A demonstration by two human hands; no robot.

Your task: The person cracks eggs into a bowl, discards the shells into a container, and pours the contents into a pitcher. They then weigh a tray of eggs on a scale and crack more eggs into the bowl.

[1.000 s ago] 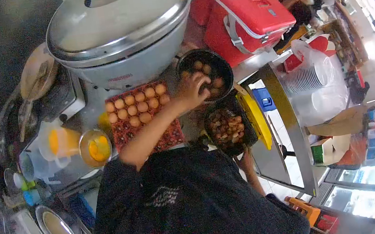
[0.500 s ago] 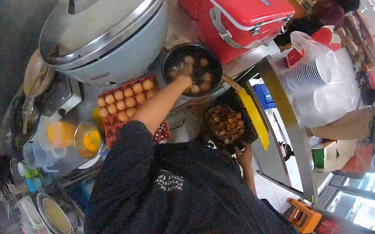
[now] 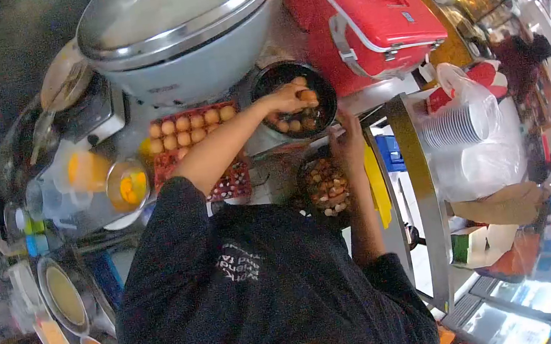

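My left hand (image 3: 285, 100) is over the black pan (image 3: 332, 101), its fingers closed around brown eggs (image 3: 307, 96). More eggs (image 3: 294, 126) lie below it in the pan. Close to the pan's lower right edge, my right hand (image 3: 346, 135) is raised with its thumb and fingers apart; I see nothing in it. Under that hand stands a dark container filled with broken eggshells (image 3: 325, 182). To the left, a red egg tray (image 3: 231, 184) holds rows of brown eggs (image 3: 196, 121) at its far end, partly covered by my left forearm.
A large rice cooker (image 3: 184, 72) stands behind the tray, and a red cooler box (image 3: 381, 23) is at the back right. A metal bowl of yolks (image 3: 131, 187) sits on the left. Stacked plates in plastic (image 3: 456, 125) lie beyond a metal-edged counter (image 3: 417, 180) on the right.
My left hand has lifted out of the pan's middle with eggs in it. My right hand has risen from beside the shell container to near the pan. The view has shifted slightly.
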